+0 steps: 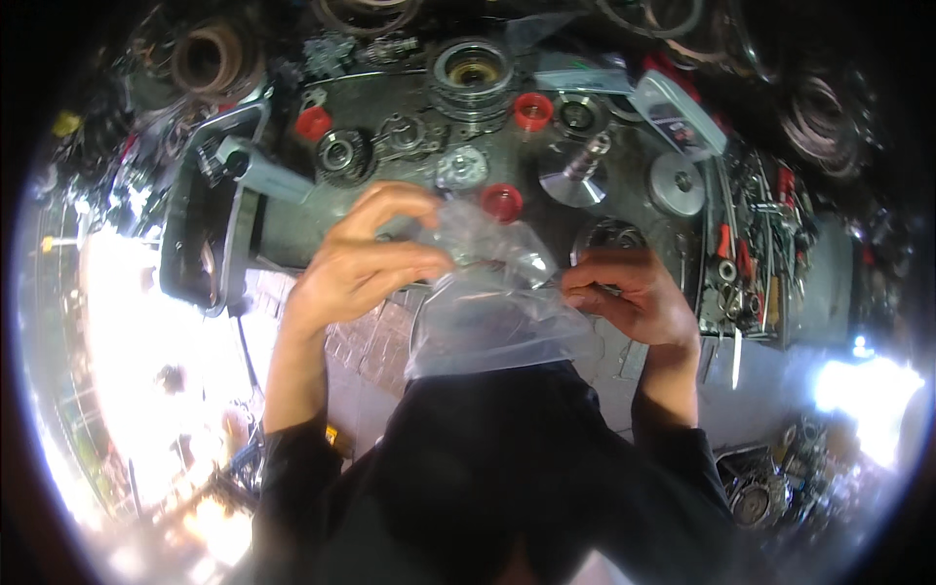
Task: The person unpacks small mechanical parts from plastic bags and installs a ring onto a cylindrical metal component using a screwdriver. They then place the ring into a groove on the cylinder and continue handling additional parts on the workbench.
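Note:
A clear plastic bag hangs in front of my body, stretched between both hands. My left hand pinches its upper left side between thumb and fingers. At its right edge, my right hand grips the film with bent fingers. Whether anything small lies inside the folds, I cannot tell. Just beyond the bag, a red plastic cap rests on the metal tray. A dark round part sits partly hidden behind my right hand.
On the tray stand a shafted metal disc, a silver drum, a gear and a large ring assembly. A black bin is at the left. Hand tools crowd the right side. A clear plastic box lies at the back right.

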The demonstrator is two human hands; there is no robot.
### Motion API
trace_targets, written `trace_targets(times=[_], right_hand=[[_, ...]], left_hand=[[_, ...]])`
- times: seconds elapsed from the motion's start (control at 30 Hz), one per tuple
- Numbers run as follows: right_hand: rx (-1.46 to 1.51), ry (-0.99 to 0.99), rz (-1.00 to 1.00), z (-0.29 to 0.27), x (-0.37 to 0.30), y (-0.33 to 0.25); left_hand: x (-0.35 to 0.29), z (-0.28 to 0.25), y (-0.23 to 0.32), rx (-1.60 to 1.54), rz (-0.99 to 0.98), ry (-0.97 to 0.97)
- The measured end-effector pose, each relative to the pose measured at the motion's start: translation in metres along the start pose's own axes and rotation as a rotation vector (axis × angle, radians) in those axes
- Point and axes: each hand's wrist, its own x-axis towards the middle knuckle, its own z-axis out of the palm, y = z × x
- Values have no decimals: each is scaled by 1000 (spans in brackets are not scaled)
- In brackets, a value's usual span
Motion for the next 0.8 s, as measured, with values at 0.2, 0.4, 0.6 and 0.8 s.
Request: trace_targets(times=[0.2, 0.4, 0.6, 0.8], right_hand=[[-72, 8, 183, 30, 9, 1], [36, 247, 137, 61, 22, 4], [-146, 342, -97, 73, 34, 5], [-124, 332, -117, 81, 40, 2]], left_hand=[[-12, 16, 11, -15, -57, 38], [-3, 45, 22, 242, 105, 210], [-11, 67, 26, 366, 134, 387], [-18, 76, 36, 364, 158, 336]])
